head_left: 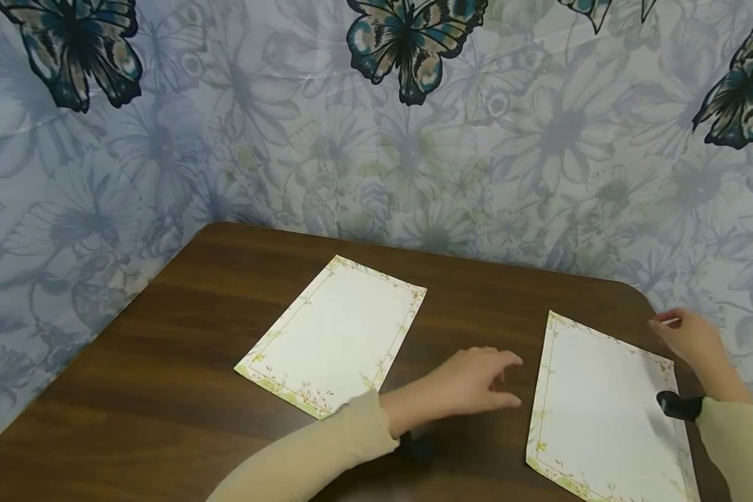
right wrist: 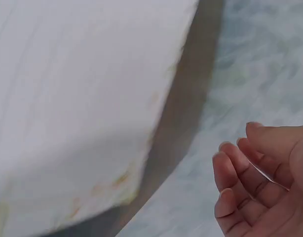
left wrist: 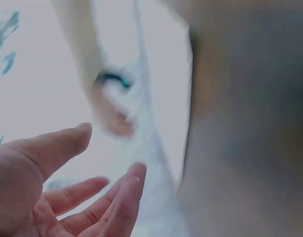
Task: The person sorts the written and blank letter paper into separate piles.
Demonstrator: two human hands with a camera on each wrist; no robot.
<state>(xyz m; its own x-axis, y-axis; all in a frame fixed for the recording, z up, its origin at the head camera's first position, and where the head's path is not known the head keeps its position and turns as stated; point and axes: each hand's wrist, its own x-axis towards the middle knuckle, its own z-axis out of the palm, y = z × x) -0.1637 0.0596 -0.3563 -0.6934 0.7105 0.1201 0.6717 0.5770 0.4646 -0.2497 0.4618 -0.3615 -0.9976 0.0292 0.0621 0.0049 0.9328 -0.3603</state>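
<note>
Two white paper sheets with leafy, flowery printed borders lie on a brown wooden table. My left hand [head_left: 458,383] is between the left sheet [head_left: 335,331] and the right sheet [head_left: 602,411], its thumb and fingers apart, holding nothing. The left wrist view shows the same hand [left wrist: 77,192] with loosely bent fingers. Past the far right corner of the right sheet is my right hand [head_left: 696,345], near the table's edge. Its fingers [right wrist: 225,170] curl loosely in the right wrist view. A thin white sliver shows between them; whether it is a thing or a gap cannot be told.
The wooden table [head_left: 163,335] has rounded far corners and stands against a wall covering [head_left: 326,153] printed with pale flowers and dark butterflies. A black wrist camera [head_left: 678,406] on the right sleeve hangs over the right sheet.
</note>
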